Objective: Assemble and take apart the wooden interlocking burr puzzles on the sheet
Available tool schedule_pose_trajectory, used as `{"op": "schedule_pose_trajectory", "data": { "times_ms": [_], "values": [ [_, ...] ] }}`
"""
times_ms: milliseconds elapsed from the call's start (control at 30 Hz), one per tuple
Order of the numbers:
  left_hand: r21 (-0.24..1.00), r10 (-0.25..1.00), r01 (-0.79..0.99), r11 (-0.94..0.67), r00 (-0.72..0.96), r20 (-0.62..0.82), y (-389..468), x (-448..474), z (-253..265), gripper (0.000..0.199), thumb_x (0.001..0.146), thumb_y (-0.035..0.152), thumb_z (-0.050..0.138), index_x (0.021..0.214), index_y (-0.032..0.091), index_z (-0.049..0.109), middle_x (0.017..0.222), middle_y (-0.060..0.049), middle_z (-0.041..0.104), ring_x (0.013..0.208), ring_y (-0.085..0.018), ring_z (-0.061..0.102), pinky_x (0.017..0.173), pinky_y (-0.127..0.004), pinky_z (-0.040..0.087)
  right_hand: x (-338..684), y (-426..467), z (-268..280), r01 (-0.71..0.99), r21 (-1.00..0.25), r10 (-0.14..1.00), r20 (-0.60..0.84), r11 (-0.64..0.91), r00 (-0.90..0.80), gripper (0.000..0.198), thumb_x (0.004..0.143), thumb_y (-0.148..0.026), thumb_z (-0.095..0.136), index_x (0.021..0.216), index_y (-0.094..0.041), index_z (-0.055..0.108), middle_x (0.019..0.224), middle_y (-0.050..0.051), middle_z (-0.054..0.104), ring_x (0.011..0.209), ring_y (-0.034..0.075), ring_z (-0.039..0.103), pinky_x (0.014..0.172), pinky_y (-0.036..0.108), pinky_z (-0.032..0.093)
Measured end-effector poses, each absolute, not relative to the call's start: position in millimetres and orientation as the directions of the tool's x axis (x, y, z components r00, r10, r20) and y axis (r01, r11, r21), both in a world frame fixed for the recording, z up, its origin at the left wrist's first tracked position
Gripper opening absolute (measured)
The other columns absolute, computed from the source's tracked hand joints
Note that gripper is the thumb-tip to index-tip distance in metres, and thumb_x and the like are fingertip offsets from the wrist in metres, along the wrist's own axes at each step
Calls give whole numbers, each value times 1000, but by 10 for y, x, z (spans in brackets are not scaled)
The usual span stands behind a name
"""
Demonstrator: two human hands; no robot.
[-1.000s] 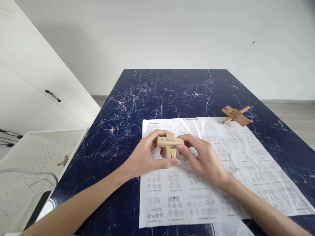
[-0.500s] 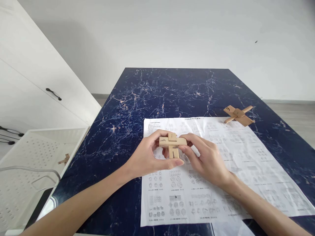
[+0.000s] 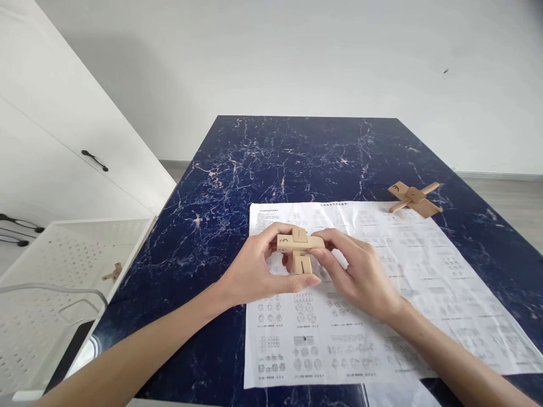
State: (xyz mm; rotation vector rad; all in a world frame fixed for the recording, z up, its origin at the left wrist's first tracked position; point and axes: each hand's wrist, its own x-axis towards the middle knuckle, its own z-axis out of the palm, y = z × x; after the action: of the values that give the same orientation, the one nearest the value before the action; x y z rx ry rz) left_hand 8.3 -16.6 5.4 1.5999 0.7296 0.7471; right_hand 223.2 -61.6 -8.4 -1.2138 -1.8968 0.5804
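Since 1 second ago your hands have barely shifted, keeping the wooden puzzle assembly raised above the instruction sheet. Your left hand pinches its numbered end; your right hand grips the other end. A second wooden cross lies well apart on the worktop.

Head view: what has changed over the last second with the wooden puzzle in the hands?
Very little. Both hands, left hand and right hand, keep their grip on the wooden puzzle above the instruction sheet; it has only shifted slightly in the picture, as has the whole scene. The second wooden cross lies unmoved on the table.
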Motion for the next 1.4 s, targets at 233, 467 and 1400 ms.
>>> {"op": "schedule_pose_trajectory", "data": {
  "times_ms": [233, 467, 1400],
  "values": [
    [986, 798, 62, -153, 597, 86, -170, 82, 41, 57, 76, 43, 95, 118, 20, 64, 108, -8, 73, 100, -25, 70, 83, -36, 58, 2226, -606, -39, 523, -752, 916, 333, 402, -224, 27, 113, -41, 51, 98, -23, 65, 83, 2, 72, 65, 16, 60, 62, 32, 47],
    [984, 801, 64, -167, 590, 98, -162, 86, 41, 56, 76, 42, 95, 118, 21, 64, 108, -8, 73, 99, -25, 70, 82, -36, 57, 2220, -606, -16, 514, -763, 920, 321, 392, -225, 28, 113, -41, 50, 97, -24, 64, 83, 2, 72, 65, 16, 60, 62, 32, 47],
    [993, 955, 34, -109, 280, 96, -76, 89, 17, 65, 82, 36, 92, 136, 24, 57, 123, -7, 72, 100, -21, 71, 85, -34, 59, 2372, -483, -82, 369, -907, 922, 49, 202, -384, 56, 89, -44, 86, 137, -29, 60, 133, 10, 68, 117, 31, 68, 103, 54, 60]
  ]
}}
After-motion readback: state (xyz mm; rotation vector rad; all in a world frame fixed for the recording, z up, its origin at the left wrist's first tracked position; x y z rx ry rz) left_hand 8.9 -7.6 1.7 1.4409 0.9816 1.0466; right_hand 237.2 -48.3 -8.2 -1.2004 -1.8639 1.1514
